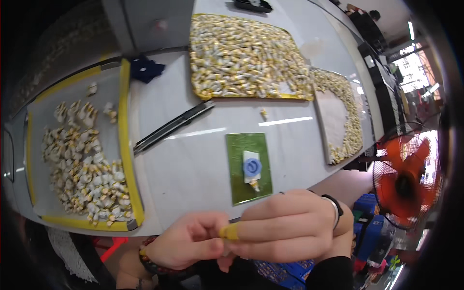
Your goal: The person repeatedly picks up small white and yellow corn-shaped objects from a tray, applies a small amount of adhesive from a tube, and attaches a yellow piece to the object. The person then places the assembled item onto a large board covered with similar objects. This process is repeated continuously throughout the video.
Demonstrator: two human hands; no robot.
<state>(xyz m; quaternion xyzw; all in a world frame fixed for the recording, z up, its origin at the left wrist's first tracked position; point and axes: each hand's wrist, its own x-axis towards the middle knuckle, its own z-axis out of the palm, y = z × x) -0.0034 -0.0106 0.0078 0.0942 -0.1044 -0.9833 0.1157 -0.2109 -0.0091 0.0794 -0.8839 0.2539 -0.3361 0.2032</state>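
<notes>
Both my hands meet at the near edge of the table. My left hand [186, 241] is closed, its thumb and fingers pinched against the tips of my right hand [290, 227], which is closed as well. A bright yellow band or piece [229, 231] shows at my right fingertips; whether it wraps a finger or is held, I cannot tell. Anything smaller between the fingers is hidden. Just beyond lies a green mat [237, 169] with a white card [251, 155], a blue ring-shaped piece [252, 166] and a small yellow-and-white piece [254, 184] on it.
A yellow-edged tray [137, 193] of loose yellow-and-white pieces stands left. Far ahead is a densely filled tray [203, 97]; another tray [328, 111] is at right. A dark metal bar [174, 125], a dark cloth [146, 69] and a stray piece [264, 114] lie between. An orange fan [406, 174] stands right.
</notes>
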